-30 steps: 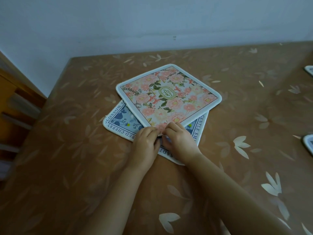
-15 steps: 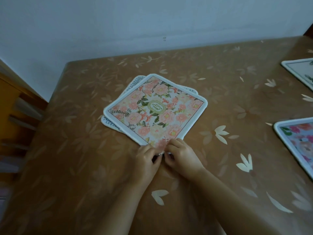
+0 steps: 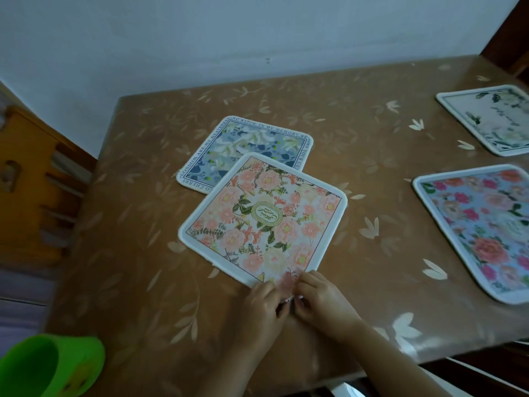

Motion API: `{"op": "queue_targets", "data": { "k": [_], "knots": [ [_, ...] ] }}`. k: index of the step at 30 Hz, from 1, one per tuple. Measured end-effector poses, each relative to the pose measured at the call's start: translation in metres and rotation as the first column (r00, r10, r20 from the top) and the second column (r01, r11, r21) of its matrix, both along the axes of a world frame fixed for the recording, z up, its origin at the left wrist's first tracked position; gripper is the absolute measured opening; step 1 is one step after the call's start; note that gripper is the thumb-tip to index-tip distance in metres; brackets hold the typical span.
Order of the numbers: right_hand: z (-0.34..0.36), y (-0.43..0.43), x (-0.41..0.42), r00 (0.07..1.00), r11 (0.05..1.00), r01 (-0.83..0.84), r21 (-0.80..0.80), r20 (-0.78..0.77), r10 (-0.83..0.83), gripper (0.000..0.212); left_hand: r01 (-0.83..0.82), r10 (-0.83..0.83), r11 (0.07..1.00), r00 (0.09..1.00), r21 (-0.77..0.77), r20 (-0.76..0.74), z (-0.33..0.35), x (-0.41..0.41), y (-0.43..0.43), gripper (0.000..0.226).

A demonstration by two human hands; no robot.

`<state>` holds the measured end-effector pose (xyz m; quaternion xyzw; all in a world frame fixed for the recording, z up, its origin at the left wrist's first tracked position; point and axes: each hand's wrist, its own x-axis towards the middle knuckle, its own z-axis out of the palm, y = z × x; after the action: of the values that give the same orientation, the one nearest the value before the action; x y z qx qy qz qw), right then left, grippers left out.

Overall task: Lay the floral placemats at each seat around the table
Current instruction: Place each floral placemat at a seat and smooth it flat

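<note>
Half a second before, the pink placemat [image 3: 263,222] had nearly covered the blue placemat [image 3: 243,147]. It had since slid toward the person, baring most of the blue one at its 11 o'clock on the bench [image 3: 137,253]. The left hand [image 3: 262,309] and right hand [image 3: 325,303] pinched the pink placemat's 6 o'clock corner, fingers [image 3: 307,282] curled tight on it, the mat spreading from them toward 12.

Peach-floral placemat [image 3: 266,222] — blue-floral placemat [image 3: 243,147]
</note>
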<state>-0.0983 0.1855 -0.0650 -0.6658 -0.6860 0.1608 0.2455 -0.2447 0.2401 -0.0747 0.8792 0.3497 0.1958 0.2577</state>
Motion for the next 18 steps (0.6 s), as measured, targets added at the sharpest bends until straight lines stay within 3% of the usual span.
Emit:
{"op": "queue_targets", "data": {
  "k": [6,9,13,18],
  "knots": [
    [0.011,-0.046,0.01,1.0,0.999,0.019,-0.044,0.013,-0.018,0.019,0.153,-0.153,0.988,0.988,0.037,0.019,0.011,-0.005,-0.034,0.013],
    [0.016,-0.063,0.024,0.998,0.998,0.05,-0.049,0.027,-0.048,0.023,0.119,-0.119,0.993,0.993,0.019,-0.028,0.007,-0.016,-0.032,0.011],
    [0.019,-0.08,0.045,0.991,0.987,0.122,-0.101,0.058,-0.116,0.014,0.09,-0.087,0.995,0.991,0.035,-0.099,0.004,-0.024,-0.016,0.02],
    [0.017,-0.09,0.053,0.98,0.978,0.168,-0.121,0.126,-0.152,0.013,0.062,-0.06,0.997,0.996,0.041,-0.07,0.007,-0.025,-0.005,0.02]
  ]
}}
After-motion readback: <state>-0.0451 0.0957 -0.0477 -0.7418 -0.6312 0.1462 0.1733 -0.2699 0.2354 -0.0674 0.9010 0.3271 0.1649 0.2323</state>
